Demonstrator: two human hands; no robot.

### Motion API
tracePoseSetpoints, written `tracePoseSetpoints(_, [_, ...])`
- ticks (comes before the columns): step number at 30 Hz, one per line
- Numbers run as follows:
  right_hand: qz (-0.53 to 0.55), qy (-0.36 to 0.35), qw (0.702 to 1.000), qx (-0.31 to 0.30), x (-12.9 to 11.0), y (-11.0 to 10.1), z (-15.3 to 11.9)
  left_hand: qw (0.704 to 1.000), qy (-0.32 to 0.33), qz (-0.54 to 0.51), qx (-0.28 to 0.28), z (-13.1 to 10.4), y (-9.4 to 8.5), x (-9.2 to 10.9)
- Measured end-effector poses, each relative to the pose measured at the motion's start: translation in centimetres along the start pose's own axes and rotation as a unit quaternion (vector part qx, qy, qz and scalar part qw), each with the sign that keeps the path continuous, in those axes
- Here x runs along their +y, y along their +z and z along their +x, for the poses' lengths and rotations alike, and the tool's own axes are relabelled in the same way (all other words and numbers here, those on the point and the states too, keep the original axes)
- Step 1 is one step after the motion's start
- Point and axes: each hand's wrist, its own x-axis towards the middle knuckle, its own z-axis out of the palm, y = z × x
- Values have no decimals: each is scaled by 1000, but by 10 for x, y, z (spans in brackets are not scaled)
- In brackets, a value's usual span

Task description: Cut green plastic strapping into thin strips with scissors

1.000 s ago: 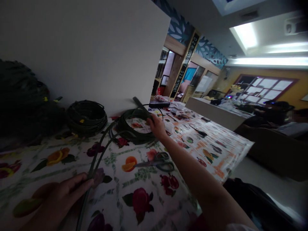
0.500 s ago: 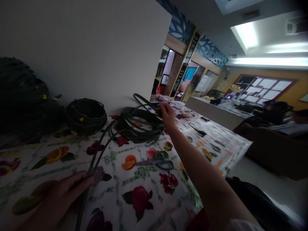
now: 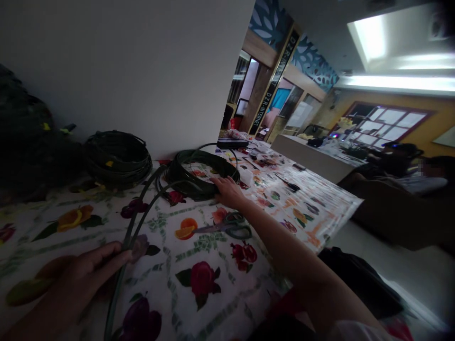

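Dark green flat strips (image 3: 142, 215) run from a large loose coil (image 3: 199, 192) toward the near left of the table. My left hand (image 3: 95, 267) pinches these strips between thumb and fingers. At the coil's right side, my right hand (image 3: 227, 189) rests with its fingers spread over the near rim; its fingertips reach toward the coil's inside. Scissors with green handles (image 3: 236, 226) lie on the cloth in front of the coil, blades pointing left. To the left of that coil stands a second, bound coil (image 3: 119, 161).
A fruit-patterned cloth (image 3: 209, 251) covers the table. A dark bundle (image 3: 28, 142) stands at the far left by the pale partition (image 3: 124, 66). Black scissors (image 3: 287, 183) lie farther right. People (image 3: 398, 151) sit at the right beyond the table, and a black bag (image 3: 359, 279) is below its edge.
My right hand has let go of the raised strip loop and moved down to the coil's near right rim. The loop has dropped. My left hand still pinches the strips.
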Motion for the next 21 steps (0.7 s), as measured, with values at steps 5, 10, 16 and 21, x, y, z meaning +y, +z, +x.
tracePoseSetpoints(5, [-61,-31,998,-13,11,-41,42,1000,13,29,2,-4,-2,7])
tracePoseSetpoints(10, [-101,-34,994,26,18,-91,82,998,41,38,17,-3,-2,8])
tracePoseSetpoints(16, [-112,-37,993,30,19,-92,90,998,58,29,-7,-4,-2,9])
tracePoseSetpoints(21, [-99,-41,994,6,10,-82,79,998,53,39,-7,2,-3,1])
